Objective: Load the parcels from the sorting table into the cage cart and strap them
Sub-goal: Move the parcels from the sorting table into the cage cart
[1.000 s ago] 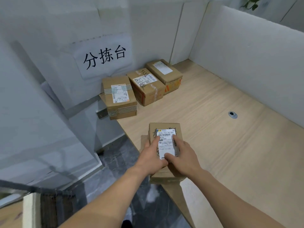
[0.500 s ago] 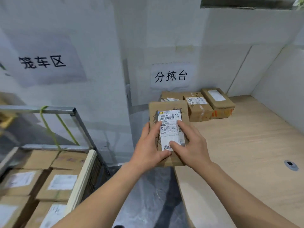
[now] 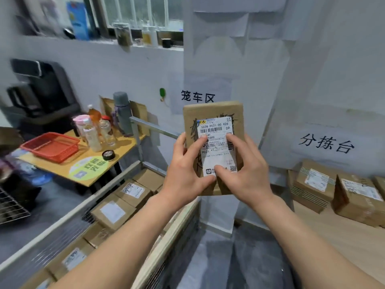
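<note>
A small brown cardboard parcel (image 3: 214,113) with a white shipping label is held up in the air at the centre of the view. My left hand (image 3: 183,174) grips its left side and my right hand (image 3: 248,170) grips its right side, thumbs lying on the label. Below and to the left stands the cage cart (image 3: 116,184), with several labelled parcels (image 3: 113,212) packed inside it. On the sorting table (image 3: 341,243) at the right lie two more parcels (image 3: 314,184) against the wall.
A side table (image 3: 62,165) at the left carries a red basket (image 3: 51,146), bottles and a grey flask. A dark machine stands behind it. Wall signs mark the cart area and the sorting table. Grey floor shows between cart and table.
The parcel has been lifted off the sorting table and carried left, both hands still holding it. The view has swung left, so the cage cart and the side table now show.
</note>
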`<state>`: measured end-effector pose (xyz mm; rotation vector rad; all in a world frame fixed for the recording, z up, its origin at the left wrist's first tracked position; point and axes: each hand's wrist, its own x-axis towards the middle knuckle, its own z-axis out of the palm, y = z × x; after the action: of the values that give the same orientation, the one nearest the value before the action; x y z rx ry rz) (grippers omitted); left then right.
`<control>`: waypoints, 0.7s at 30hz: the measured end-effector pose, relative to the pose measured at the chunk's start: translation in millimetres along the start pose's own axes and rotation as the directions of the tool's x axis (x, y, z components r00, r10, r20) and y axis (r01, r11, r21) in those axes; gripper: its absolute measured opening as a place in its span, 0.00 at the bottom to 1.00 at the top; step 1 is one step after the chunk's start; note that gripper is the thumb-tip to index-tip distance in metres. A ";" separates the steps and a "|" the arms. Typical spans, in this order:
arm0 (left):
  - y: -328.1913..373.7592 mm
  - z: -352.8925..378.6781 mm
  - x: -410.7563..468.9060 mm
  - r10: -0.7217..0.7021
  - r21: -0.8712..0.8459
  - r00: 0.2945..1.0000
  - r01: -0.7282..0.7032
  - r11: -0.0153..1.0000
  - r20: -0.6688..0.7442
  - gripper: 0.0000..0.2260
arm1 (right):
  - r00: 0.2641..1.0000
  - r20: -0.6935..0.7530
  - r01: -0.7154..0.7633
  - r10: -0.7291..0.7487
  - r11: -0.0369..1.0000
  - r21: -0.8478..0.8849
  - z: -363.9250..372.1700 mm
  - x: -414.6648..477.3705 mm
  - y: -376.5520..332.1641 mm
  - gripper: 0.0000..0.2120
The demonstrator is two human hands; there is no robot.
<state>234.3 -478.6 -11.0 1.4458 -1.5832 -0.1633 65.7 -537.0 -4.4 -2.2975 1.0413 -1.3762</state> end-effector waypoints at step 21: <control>-183.9 -306.4 -109.2 -0.178 0.177 0.874 0.284 0.942 -0.452 0.40 | 0.892 0.267 0.279 -0.366 0.908 0.313 307.8 34.5 -241.8 0.36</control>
<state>560.0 -295.7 -23.9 1.7204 -1.0885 0.2075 443.8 -430.0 -6.2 -2.4477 0.3543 -1.1089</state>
